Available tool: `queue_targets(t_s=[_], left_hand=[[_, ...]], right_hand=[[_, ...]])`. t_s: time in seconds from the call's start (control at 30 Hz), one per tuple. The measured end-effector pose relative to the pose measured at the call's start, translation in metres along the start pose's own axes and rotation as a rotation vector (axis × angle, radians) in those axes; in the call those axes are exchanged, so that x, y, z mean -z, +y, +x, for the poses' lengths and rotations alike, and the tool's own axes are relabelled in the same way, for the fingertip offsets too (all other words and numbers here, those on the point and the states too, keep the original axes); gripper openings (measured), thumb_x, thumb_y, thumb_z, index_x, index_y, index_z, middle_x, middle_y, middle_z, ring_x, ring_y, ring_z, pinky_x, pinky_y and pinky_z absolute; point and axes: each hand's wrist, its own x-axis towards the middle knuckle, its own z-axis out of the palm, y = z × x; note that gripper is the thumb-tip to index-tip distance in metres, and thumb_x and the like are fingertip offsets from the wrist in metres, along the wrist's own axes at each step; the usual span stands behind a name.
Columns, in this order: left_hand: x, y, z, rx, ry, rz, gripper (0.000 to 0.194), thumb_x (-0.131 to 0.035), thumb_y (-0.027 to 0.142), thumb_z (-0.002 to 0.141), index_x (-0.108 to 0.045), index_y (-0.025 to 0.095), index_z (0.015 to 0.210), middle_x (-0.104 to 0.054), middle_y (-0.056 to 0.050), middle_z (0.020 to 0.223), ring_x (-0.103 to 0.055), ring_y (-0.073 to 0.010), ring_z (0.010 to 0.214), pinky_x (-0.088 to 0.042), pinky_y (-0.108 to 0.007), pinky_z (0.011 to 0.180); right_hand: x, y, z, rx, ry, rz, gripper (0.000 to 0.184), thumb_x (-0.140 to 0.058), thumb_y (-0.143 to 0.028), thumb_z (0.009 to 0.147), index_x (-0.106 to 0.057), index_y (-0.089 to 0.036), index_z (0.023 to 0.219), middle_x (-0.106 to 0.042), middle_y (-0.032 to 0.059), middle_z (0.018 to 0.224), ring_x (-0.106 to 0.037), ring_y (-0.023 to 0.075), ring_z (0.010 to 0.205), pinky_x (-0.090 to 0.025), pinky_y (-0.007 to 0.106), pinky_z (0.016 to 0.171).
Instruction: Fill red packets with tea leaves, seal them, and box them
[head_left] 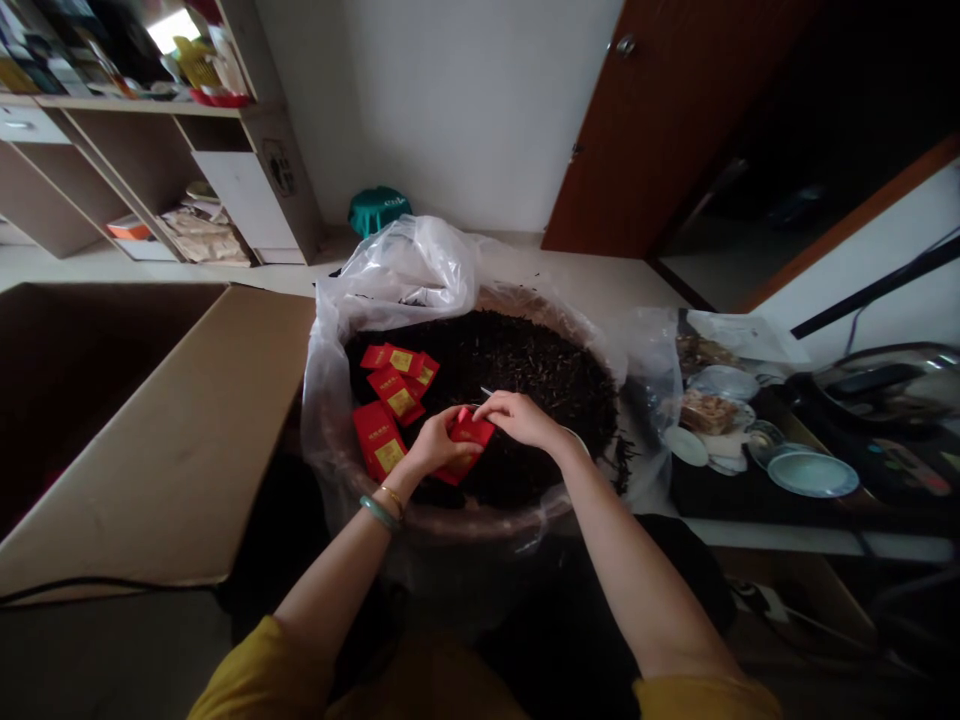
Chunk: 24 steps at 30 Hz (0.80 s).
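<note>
My left hand (433, 445) grips a small red packet (472, 430), with its thumb across the front. The fingers of my right hand (517, 416) are pinched together at the packet's upper edge. A thin pale tip (486, 391) sticks out beside them; what it belongs to is hidden. Both hands are over a wide round tub lined with clear plastic (330, 400), full of dark, dry, leaf-like strips (525, 350). Several more red packets with gold labels (379, 440) lie on the strips to the left. Under my right wrist a white curved rim (576, 440) shows in part.
An open cardboard box (172, 420) stands at the left. On the right, a dark low table (757, 505) carries a pale green bowl (812, 474), small dishes and plastic bags. Behind are a shelf unit (277, 180), a green bundle (377, 208) and a brown door (660, 120).
</note>
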Motion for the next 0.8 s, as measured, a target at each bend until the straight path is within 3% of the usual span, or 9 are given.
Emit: queue_targets(t_s=[0.13, 0.27, 0.4, 0.53, 0.63, 0.7, 0.8], left_hand=[[0.0, -0.003, -0.004, -0.054, -0.108, 0.171, 0.084, -0.087, 0.035, 0.048, -0.057, 0.018, 0.125, -0.069, -0.007, 0.101, -0.062, -0.0261, 0.095, -0.047, -0.037, 0.089], [0.0, -0.012, -0.003, -0.034, -0.124, 0.083, 0.095, -0.086, 0.034, 0.049, -0.048, 0.016, 0.133, -0.069, -0.006, 0.092, -0.063, -0.0224, 0.084, -0.05, -0.033, 0.08], [0.0, -0.014, -0.002, 0.012, -0.081, -0.035, 0.104, -0.087, 0.032, 0.048, -0.04, 0.015, 0.139, -0.067, -0.004, 0.082, -0.061, -0.0176, 0.07, -0.051, -0.029, 0.068], [0.001, -0.007, -0.002, 0.065, -0.053, -0.102, 0.11, -0.086, 0.036, 0.05, -0.032, 0.011, 0.142, -0.064, -0.002, 0.072, -0.056, -0.0143, 0.058, -0.047, -0.025, 0.055], [0.001, -0.004, -0.003, 0.038, -0.048, -0.127, 0.108, -0.086, 0.036, 0.05, -0.035, 0.011, 0.141, -0.064, -0.002, 0.073, -0.056, -0.0138, 0.058, -0.046, -0.024, 0.054], [0.0, -0.004, -0.004, 0.013, -0.06, -0.096, 0.108, -0.087, 0.036, 0.049, -0.036, 0.01, 0.141, -0.062, -0.001, 0.07, -0.054, -0.0128, 0.057, -0.044, -0.022, 0.054], [-0.001, -0.006, -0.006, -0.005, -0.129, -0.026, 0.111, -0.086, 0.037, 0.049, -0.032, 0.009, 0.142, -0.058, 0.004, 0.062, -0.051, -0.0114, 0.054, -0.042, -0.021, 0.053]], right_hand=[[0.0, 0.007, -0.003, -0.113, -0.067, 0.114, 0.018, -0.054, -0.011, 0.074, -0.068, -0.015, 0.085, -0.067, 0.002, 0.076, -0.062, 0.0152, 0.072, -0.047, 0.027, 0.071], [0.002, 0.009, -0.004, -0.096, -0.193, 0.144, 0.019, -0.056, -0.011, 0.071, -0.069, -0.016, 0.084, -0.07, 0.003, 0.082, -0.064, 0.0161, 0.077, -0.048, 0.028, 0.075], [0.002, 0.01, -0.003, -0.082, -0.094, 0.174, 0.01, -0.061, -0.019, 0.071, -0.065, -0.016, 0.08, -0.067, 0.001, 0.076, -0.062, 0.0144, 0.071, -0.049, 0.027, 0.069], [0.001, 0.01, -0.003, -0.1, -0.138, 0.296, 0.013, -0.062, -0.025, 0.072, -0.064, -0.016, 0.08, -0.065, -0.0002, 0.075, -0.059, 0.012, 0.064, -0.049, 0.024, 0.06], [0.002, 0.006, -0.004, -0.149, -0.149, 0.334, 0.017, -0.061, -0.022, 0.072, -0.067, -0.015, 0.086, -0.068, 0.0013, 0.08, -0.06, 0.0122, 0.066, -0.05, 0.024, 0.059], [0.005, 0.001, -0.006, -0.145, -0.202, 0.317, 0.024, -0.062, -0.018, 0.07, -0.069, -0.016, 0.093, -0.07, 0.0009, 0.084, -0.061, 0.0119, 0.067, -0.05, 0.023, 0.061], [0.008, -0.006, -0.009, -0.158, -0.386, 0.253, 0.027, -0.063, -0.016, 0.066, -0.072, -0.018, 0.092, -0.069, -0.0026, 0.077, -0.059, 0.0099, 0.062, -0.048, 0.019, 0.056]])
